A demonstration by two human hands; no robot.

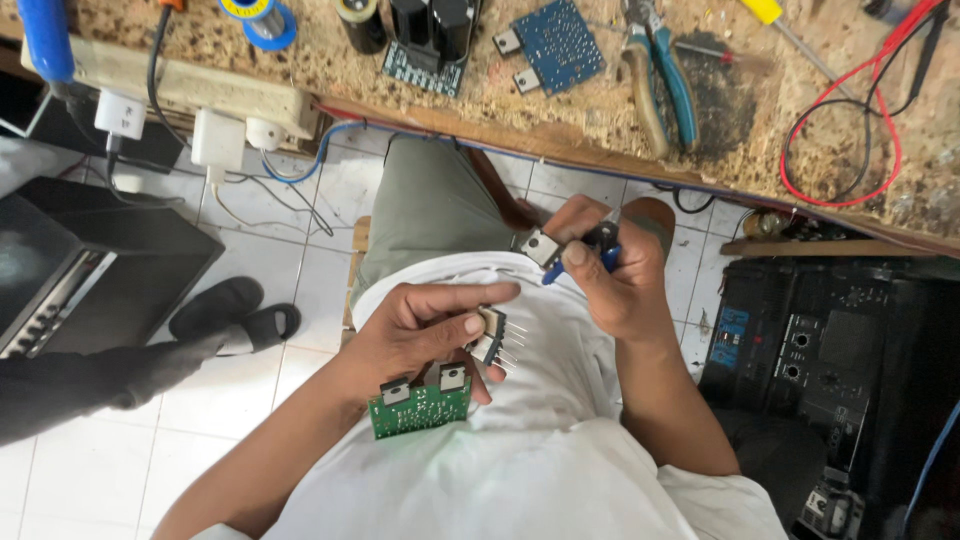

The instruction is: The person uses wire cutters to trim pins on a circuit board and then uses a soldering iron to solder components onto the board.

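Observation:
My left hand holds a small green circuit board with two black transistors on it, and between its fingers a couple of loose black transistors with bare metal legs. My right hand grips a small blue-handled cutter; a single transistor sits at its jaws by my thumb. Both hands hover over my lap, below the workbench edge.
The chipboard workbench carries blue circuit boards, teal-handled pliers, a solder spool, a yellow screwdriver and red wire. A power strip with plugs hangs left. Black equipment on the left, an amplifier chassis right, sandals on tiles.

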